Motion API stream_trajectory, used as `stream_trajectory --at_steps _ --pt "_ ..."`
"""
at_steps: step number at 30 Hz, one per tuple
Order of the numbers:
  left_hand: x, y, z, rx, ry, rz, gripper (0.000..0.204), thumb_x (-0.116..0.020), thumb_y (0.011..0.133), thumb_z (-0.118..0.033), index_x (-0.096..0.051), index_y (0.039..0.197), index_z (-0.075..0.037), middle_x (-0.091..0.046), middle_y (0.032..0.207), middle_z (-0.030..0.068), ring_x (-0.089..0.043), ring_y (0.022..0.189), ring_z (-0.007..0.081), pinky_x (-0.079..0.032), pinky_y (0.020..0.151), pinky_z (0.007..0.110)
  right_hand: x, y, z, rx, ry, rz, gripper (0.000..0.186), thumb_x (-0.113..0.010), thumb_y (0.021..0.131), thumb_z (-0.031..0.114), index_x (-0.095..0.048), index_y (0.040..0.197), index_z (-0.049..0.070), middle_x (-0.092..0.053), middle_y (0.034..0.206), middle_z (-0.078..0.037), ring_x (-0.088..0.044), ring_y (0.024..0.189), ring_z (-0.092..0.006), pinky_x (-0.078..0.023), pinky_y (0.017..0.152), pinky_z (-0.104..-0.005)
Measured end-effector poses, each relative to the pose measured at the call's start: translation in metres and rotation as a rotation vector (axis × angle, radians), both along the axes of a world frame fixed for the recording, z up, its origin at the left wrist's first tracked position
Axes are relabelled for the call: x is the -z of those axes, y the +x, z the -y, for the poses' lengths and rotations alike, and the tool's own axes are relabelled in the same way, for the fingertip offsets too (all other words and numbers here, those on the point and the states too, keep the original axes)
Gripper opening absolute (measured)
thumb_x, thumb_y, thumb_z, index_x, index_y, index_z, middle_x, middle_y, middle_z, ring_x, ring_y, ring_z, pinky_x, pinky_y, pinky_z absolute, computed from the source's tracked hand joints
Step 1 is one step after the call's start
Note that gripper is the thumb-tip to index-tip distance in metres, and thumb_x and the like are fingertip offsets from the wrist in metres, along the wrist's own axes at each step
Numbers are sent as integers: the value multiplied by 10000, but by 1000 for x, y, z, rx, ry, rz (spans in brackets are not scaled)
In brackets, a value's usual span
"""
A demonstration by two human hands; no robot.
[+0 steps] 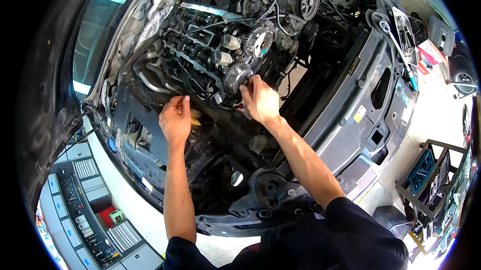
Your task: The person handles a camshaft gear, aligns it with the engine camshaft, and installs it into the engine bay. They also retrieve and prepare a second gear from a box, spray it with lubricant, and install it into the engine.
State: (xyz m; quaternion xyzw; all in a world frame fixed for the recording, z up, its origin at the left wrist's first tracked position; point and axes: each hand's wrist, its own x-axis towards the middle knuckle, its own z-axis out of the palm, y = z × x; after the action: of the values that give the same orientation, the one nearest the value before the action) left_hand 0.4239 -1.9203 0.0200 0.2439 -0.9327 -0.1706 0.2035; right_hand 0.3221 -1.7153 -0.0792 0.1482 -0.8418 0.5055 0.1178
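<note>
In an opened engine bay, the engine [200, 37] has its camshafts exposed, with two toothed camshaft sprockets on its near end. My right hand [261, 100] reaches the nearer sprocket [237, 76], thumb and fingers pinched at its hub; any small part between the fingertips is hidden. The other sprocket [260, 42] sits just beyond it, apart from the hand. My left hand [175, 120] hovers left of the sprockets, fingertips pressed together; what they may hold is too small to tell. Behind it shows a yellow piece [196, 117].
A ratchet [396, 44] lies on the right front edge of the car. A ribbed pulley [305, 0] stands at the engine's far right. Metal pipes [150, 77] run left of the engine. A tool cart [431, 180] stands at right, a workbench [75, 210] at lower left.
</note>
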Motion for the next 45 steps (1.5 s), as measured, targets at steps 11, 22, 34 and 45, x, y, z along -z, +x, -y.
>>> stream_trajectory --at_steps 11,22,34,45 --pt "-1 1 -3 -15 -27 15 277 -715 943 -286 -728 972 -10 -707 762 78 -629 650 143 -517 678 295 -14 -13 -18 -277 -169 635 405 -541 1010 395 -636 921 11 -683 714 -128 -692 705 -286 -530 695 -393" --pt "-3 0 -4 3 -45 10 286 -709 945 -289 -726 963 -4 -704 761 102 -655 659 171 -518 677 304 -2 -5 -7 -170 -252 438 584 -462 1027 489 -661 775 1 -663 611 -111 -670 584 -235 -530 625 -375" --pt "-4 -1 -5 -41 3 60 285 -708 935 -306 -729 946 -22 -710 799 97 -673 719 211 -530 702 335 -14 -10 -19 -218 -19 551 446 -500 1014 426 -650 906 20 -711 770 -135 -696 752 -338 -526 717 -420" --pt "1 0 0 -17 -1 43 297 -715 949 -289 -721 953 8 -699 751 60 -617 657 117 -509 675 284 -9 -16 -17 -296 -258 681 442 -534 981 433 -651 868 22 -695 712 -115 -704 742 -309 -539 740 -407"
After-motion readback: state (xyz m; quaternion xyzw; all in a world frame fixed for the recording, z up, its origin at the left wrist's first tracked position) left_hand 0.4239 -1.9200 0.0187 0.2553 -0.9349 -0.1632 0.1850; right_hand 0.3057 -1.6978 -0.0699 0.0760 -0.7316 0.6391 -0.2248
